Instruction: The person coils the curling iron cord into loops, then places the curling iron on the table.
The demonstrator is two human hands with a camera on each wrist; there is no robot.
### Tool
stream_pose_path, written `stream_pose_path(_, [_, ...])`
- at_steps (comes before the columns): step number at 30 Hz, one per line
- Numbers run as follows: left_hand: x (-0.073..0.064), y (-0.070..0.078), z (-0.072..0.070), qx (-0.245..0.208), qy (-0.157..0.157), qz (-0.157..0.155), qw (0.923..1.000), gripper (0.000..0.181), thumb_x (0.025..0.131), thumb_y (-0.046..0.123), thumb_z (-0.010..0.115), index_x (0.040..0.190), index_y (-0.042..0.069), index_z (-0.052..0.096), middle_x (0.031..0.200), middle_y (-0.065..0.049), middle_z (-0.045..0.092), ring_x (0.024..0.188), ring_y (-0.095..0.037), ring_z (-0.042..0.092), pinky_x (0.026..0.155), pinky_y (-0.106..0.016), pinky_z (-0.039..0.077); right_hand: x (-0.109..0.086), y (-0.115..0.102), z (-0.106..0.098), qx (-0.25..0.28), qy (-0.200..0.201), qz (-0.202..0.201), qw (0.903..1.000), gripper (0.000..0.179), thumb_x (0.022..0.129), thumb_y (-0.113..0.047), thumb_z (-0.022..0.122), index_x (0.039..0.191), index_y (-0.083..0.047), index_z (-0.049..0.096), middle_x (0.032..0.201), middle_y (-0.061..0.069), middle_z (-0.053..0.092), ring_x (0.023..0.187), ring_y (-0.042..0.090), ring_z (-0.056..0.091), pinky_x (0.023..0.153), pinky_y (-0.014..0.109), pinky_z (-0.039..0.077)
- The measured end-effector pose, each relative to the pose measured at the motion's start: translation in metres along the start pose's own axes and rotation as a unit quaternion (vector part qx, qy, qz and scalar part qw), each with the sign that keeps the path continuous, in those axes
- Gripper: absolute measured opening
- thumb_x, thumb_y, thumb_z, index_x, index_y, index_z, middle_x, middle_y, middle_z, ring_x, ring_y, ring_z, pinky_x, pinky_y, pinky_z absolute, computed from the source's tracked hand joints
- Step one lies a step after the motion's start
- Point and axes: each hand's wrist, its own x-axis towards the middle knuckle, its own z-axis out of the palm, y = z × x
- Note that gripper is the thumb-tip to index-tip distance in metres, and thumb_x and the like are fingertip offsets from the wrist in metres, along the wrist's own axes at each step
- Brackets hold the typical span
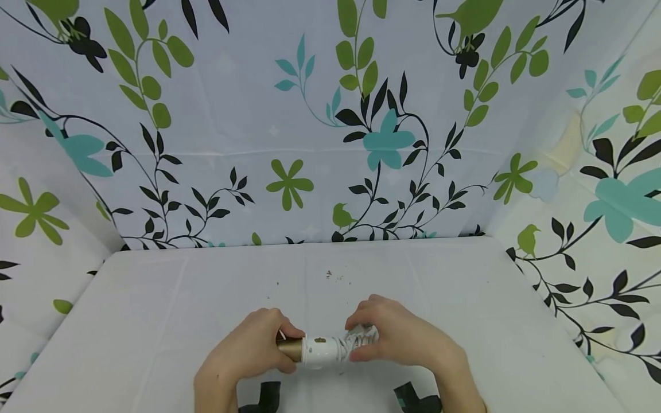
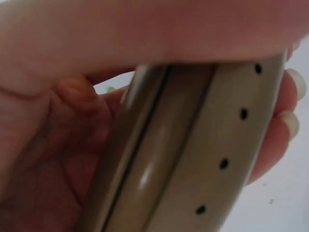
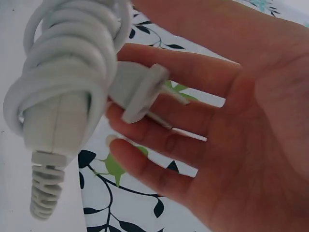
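A white and gold corded appliance (image 1: 319,350), shaped like a hair styling iron, lies crosswise between the hands. My left hand (image 1: 248,344) grips its gold end. In the left wrist view that gold body (image 2: 193,135) has a row of small dark holes, and fingers wrap both sides of it. My right hand (image 1: 405,335) has thumb and fingers around the coiled white power cord (image 3: 72,41) at the other end. Close up, the two-pin plug (image 3: 142,94) rests against the right fingers. A ribbed cord sleeve (image 3: 46,186) sticks out below the coils.
The white table (image 1: 206,298) spreads around the hands. Small dark crumbs (image 1: 330,275) lie beyond them. Fabric with leaves and birds (image 1: 289,126) rises behind the table and at both sides. Black pieces (image 1: 268,396) show at the near edge beside each wrist.
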Motion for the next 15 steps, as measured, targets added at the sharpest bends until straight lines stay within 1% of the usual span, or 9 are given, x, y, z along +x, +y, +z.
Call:
stream_pose_path(3, [0.005, -0.008, 0.002, -0.016, -0.021, 0.014, 0.9996, 0.043, 0.059, 0.001, 0.090, 0.101, 0.004, 0.079, 0.096, -0.003, 0.076, 0.075, -0.015, 0.061, 0.063, -0.031, 0.050, 0.002, 0.000, 0.003, -0.009, -0.021, 0.020, 0.9996, 0.037, 0.071, -0.030, 0.090, 0.104, -0.021, 0.076, 0.100, -0.015, 0.065, 0.098, 0.007, 0.050, 0.084, 0.027, 0.049])
stream_pose_path(7, [0.013, -0.020, 0.006, -0.029, -0.046, 0.026, 0.9982, 0.040, 0.062, 0.003, 0.091, 0.100, 0.005, 0.079, 0.093, 0.000, 0.076, 0.077, -0.016, 0.062, 0.065, -0.032, 0.051, 0.006, 0.003, 0.011, -0.031, -0.044, 0.037, 0.9979, 0.041, 0.068, -0.027, 0.091, 0.104, -0.021, 0.074, 0.101, -0.014, 0.064, 0.099, 0.008, 0.049, 0.085, 0.028, 0.048])
stream_pose_path(11, [0.021, -0.029, 0.013, -0.038, -0.064, 0.020, 0.9970, 0.034, 0.063, 0.006, 0.091, 0.095, 0.009, 0.079, 0.088, 0.001, 0.073, 0.077, -0.016, 0.061, 0.067, -0.033, 0.050, 0.012, 0.009, 0.020, -0.055, -0.061, 0.052, 0.9952, 0.039, 0.067, -0.024, 0.091, 0.102, -0.020, 0.073, 0.098, -0.012, 0.063, 0.095, 0.009, 0.048, 0.084, 0.030, 0.048])
stream_pose_path(15, [0.030, -0.035, 0.022, -0.050, -0.075, 0.011, 0.9959, 0.032, 0.064, 0.008, 0.091, 0.089, 0.011, 0.072, 0.081, 0.000, 0.067, 0.074, -0.018, 0.059, 0.068, -0.033, 0.048, 0.018, 0.017, 0.028, -0.072, -0.062, 0.059, 0.9937, 0.035, 0.065, -0.021, 0.092, 0.094, -0.020, 0.072, 0.094, -0.010, 0.057, 0.088, 0.009, 0.048, 0.079, 0.029, 0.047])
